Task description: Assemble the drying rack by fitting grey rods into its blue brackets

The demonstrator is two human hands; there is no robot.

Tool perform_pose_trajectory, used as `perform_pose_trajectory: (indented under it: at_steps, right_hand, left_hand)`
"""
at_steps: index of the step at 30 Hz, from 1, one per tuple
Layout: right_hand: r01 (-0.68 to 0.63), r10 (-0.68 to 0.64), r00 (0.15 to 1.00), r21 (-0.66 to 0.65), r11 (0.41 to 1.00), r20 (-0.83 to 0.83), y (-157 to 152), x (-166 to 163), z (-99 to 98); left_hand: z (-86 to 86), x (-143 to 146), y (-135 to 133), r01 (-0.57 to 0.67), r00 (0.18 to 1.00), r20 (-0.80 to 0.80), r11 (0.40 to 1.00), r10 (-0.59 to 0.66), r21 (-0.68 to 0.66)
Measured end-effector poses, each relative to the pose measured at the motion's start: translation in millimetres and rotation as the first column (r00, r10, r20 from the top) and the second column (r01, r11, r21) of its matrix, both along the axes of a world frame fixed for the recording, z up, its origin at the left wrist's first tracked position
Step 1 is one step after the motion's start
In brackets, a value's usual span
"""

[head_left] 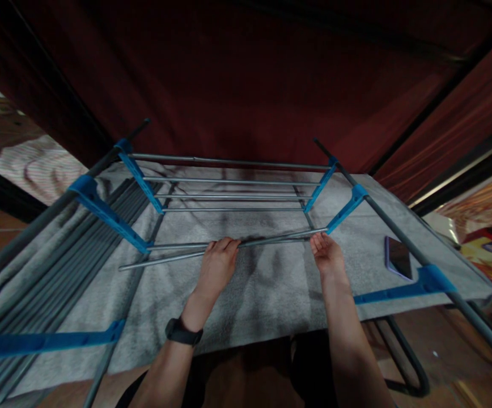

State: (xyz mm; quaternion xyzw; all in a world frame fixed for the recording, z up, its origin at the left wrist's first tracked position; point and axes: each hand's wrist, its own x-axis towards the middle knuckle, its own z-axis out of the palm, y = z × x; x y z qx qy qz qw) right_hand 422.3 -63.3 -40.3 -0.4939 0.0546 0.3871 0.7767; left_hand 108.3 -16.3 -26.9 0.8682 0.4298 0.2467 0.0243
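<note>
My left hand [219, 260] is closed around a thin grey metal tube [161, 262], gripping it near its middle. The tube slants, its left end free in front of the frame. Its right end lies at the tip of a blue plastic bracket [343, 212], where my right hand [328, 255] pinches it with the fingertips. Just behind runs another crossbar [178, 246], whose left end meets a second blue bracket [110, 218]. Further back, several crossbars [229, 182] span two blue brackets. A dark watch [183, 332] is on my left wrist.
Several loose grey tubes [71, 263] lie on the left of the grey cloth [267, 294]. A phone [398, 258] rests on the right. Long side poles [399, 232] flank the frame. Nearer blue brackets [403, 292] extend inward. Dark red fabric [246, 85] hangs behind.
</note>
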Motion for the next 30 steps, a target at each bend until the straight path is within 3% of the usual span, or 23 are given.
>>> perform_pose_trajectory:
  at_steps: [5, 9, 13, 30]
  right_hand:
    - [0.204, -0.182, 0.951, -0.065, 0.977, 0.251, -6, 8, -8.2]
    - [0.160, -0.131, 0.886, -0.027, 0.987, 0.444, -6, 10, -7.4]
    - [0.078, -0.062, 0.888, -0.016, 0.997, 0.456, -5, 8, -4.8]
    - [0.055, -0.041, 0.846, -0.010, 0.998, 0.532, -3, 5, -6.2]
  left_hand:
    - [2.6, 0, 1, -0.004, 0.999, 0.034, 0.999, 0.003, 0.044]
    - [4.3, -1, 2, 0.009, 0.999, 0.053, 0.996, -0.013, 0.083]
    - [5.1, 0, 2, 0.006, 0.997, 0.071, 0.991, -0.016, 0.132]
    - [4.6, 5, 11, 0.005, 0.999, 0.037, 0.991, -0.010, 0.134]
